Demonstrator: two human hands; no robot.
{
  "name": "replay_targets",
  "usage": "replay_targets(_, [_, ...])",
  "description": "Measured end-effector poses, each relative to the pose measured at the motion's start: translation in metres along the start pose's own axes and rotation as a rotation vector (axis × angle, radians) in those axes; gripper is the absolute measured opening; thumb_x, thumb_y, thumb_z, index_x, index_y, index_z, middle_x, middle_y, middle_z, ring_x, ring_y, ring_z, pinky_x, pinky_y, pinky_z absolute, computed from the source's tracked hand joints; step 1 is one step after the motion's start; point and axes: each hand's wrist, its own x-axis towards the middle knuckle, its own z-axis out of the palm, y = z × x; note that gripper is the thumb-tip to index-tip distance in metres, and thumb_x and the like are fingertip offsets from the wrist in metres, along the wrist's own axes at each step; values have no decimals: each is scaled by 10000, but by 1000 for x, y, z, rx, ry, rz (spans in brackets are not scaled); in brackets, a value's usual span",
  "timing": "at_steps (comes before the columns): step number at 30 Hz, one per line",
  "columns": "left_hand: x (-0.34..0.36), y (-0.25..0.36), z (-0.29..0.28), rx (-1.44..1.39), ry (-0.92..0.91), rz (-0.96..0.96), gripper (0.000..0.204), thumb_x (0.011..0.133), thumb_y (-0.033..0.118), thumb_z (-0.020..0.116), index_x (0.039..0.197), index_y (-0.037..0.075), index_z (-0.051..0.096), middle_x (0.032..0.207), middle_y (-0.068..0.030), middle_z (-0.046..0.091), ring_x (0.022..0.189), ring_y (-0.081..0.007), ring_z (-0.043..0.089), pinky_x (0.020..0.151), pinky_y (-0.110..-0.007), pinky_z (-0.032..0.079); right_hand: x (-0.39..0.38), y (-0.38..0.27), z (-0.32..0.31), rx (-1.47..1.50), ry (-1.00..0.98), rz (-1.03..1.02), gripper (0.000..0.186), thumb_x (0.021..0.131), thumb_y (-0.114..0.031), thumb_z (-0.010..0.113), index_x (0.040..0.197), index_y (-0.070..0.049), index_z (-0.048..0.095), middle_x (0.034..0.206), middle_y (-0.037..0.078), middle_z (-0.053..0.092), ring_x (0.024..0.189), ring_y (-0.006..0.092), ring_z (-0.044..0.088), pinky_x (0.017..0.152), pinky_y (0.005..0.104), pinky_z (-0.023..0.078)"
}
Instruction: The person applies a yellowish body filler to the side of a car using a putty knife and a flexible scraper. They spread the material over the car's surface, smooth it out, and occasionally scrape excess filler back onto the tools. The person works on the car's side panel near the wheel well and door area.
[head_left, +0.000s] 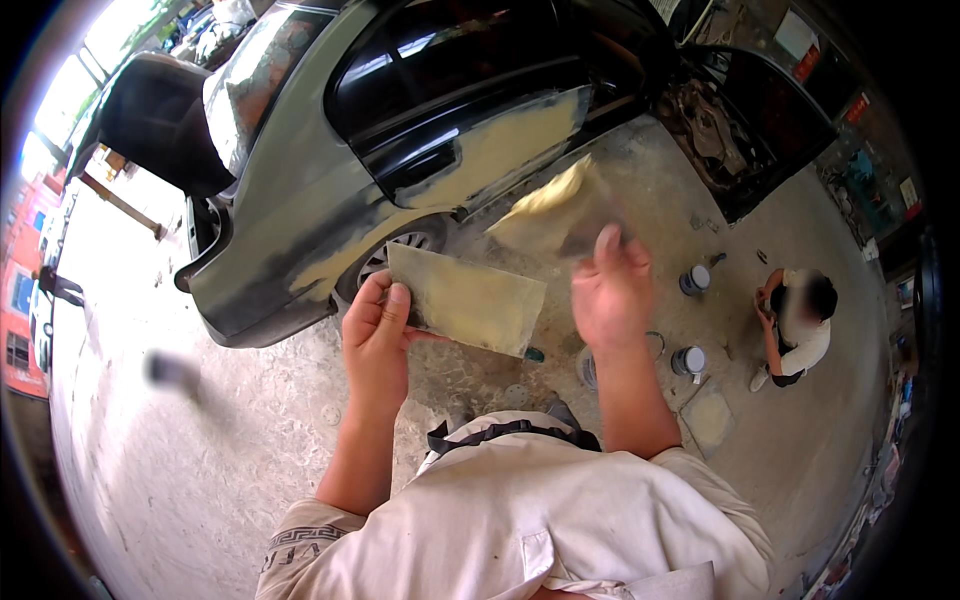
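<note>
My left hand (378,318) pinches one corner of a thin rectangular plate (470,300), thumb on top. Dull yellow putty is smeared over that plate. Just to the right and farther out, my right hand (615,295) grips the near end of a wide flat putty spreader (560,215). Yellow putty coats the spreader, thicker along its far left edge; motion blurs it slightly. The two tools are apart. Beyond both hands stands a dark car (300,190), its rear door (520,140) and wheel-arch area patched with the same yellowish filler.
An open car door (750,120) juts out at the far right. On the concrete floor stand several cans, one grey can (694,280) among them and another can (688,361) nearer. Another person (805,310) crouches at the right. The car's trunk lid (165,125) is raised.
</note>
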Motion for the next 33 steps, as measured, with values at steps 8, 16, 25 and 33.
replay_targets(8, [-13,8,3,216,17,252,269,984,122,509,1162,-76,552,928,-53,626,763,-77,561,652,-216,475,-5,-6,21,-466,-712,-208,295,813,-66,673,1102,-5,680,1168,216,635,1165,388,567,1008,499,425])
replay_targets(16, [-15,-2,-5,204,85,367,269,967,94,541,1162,-89,559,963,-55,638,817,-66,546,730,-185,419,-14,-11,10,-616,-623,-172,412,680,17,700,1090,-28,694,1115,181,667,1127,333,609,1001,435,453])
replay_targets(25, [-17,-2,-9,-106,83,217,230,968,106,538,1125,-56,582,902,-23,637,758,-60,556,676,-197,438,-40,-13,-43,-985,-658,73,312,730,26,691,1041,-1,695,1057,139,694,975,282,670,879,371,525])
replay_targets(33, [-20,-31,34,-143,-613,-447,201,973,177,548,1050,5,617,845,28,601,772,-37,517,654,-212,423,-22,-4,-16,316,-94,466,424,958,-259,538,1285,-42,378,717,36,453,525,127,462,492,250,394])
